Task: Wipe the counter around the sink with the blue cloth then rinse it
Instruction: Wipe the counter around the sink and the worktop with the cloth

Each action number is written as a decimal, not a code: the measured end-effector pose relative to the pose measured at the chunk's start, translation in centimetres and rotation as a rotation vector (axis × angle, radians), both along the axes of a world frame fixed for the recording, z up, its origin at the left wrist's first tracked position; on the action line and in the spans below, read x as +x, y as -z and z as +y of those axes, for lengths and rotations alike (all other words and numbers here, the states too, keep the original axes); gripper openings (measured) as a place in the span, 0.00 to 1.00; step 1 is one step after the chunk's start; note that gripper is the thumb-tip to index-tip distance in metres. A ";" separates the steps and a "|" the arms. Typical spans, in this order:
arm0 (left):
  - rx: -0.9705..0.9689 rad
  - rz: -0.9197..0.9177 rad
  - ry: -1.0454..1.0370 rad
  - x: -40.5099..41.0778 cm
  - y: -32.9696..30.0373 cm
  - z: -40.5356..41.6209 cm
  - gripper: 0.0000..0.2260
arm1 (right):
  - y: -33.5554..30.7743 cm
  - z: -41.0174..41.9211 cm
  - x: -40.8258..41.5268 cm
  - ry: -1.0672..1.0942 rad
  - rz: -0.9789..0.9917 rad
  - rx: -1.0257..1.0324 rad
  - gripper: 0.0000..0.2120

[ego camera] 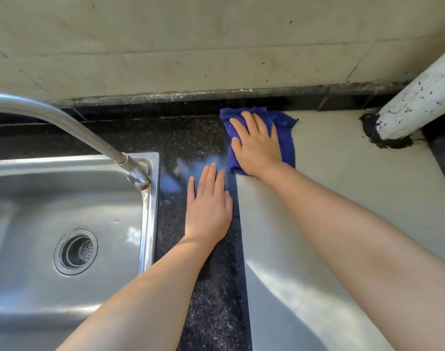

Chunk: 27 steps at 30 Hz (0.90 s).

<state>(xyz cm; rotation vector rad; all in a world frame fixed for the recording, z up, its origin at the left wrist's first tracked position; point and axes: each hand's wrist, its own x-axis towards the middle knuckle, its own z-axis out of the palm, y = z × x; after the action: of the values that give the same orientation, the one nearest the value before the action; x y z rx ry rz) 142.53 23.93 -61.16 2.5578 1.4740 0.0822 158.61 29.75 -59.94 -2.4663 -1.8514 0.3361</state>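
At the left of the tabletop (191,138) sits the steel sink (64,198), its faucet (72,127) arching over the basin from the sink's back right corner. Just right of the sink rim, the left hand (208,211) lies flat on the dark speckled strip, fingers straight, grasping nothing. Further right and toward the back edge, the right hand (256,145) presses the blue cloth (284,127) with spread, straight fingers; the grip is a flat press, not a clench. The cloth straddles the seam between dark stone and the pale surface (342,173), close against the back wall ledge. The unwiped strip by the sink likely lies left and nearward of the cloth, so the right hand is the nearer to work it. A white pipe (418,97) stands at the back right corner.
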 end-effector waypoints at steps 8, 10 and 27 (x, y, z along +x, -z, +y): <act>-0.001 -0.020 -0.002 0.0 -0.3 0.0 0.27 | -0.2 -13.9 -1.4 -0.036 -0.036 0.005 0.24; -0.013 -0.012 -0.003 0.0 -0.5 0.0 0.28 | 0.0 -18.4 -2.3 -0.071 -0.020 -0.005 0.25; -0.004 0.002 -0.004 0.0 -0.2 0.1 0.26 | -0.1 -4.8 4.9 0.001 -0.006 0.014 0.24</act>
<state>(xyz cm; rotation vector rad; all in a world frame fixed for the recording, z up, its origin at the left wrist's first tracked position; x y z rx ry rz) 142.54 24.00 -60.92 2.5525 1.4779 0.0774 163.50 24.99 -59.87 -2.4616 -1.8476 0.3149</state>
